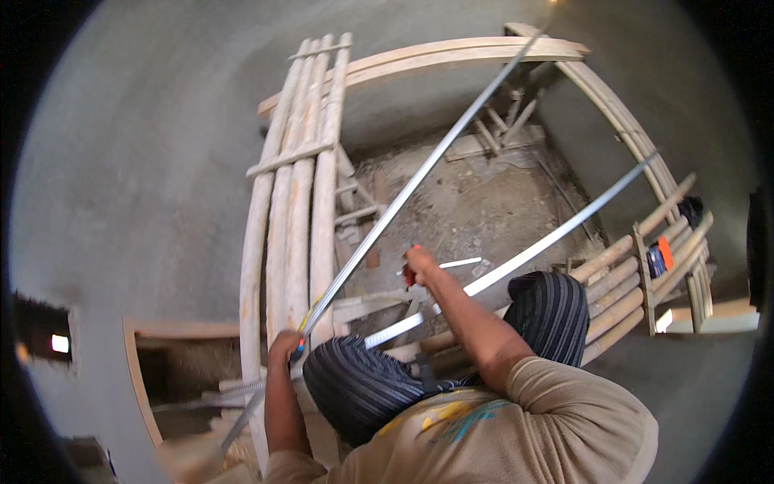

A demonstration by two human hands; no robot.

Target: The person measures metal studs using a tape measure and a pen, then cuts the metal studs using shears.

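Observation:
A long silver metal channel [403, 194] runs diagonally from near my lap up toward the far right corner. My left hand [282, 347] is closed around its near end, with a small yellow and blue item [303, 329] at the fingers, too small to name. In front of my knees, my right hand [419, 264] grips a red-handled tool [409, 274] whose working end I cannot make out. Just beyond that hand is a thin white strip [461, 263]. A second metal channel [556, 234] passes beneath my right forearm, rising to the right.
I sit on a scaffold of round wooden poles [617, 310]; more poles [278, 234] stretch away on the left. Planks [435, 56] span the far side. The rubble-strewn floor [476, 198] lies below. An orange and blue package [659, 256] rests on the right poles. A blurred brown shape [189, 456] is lower left.

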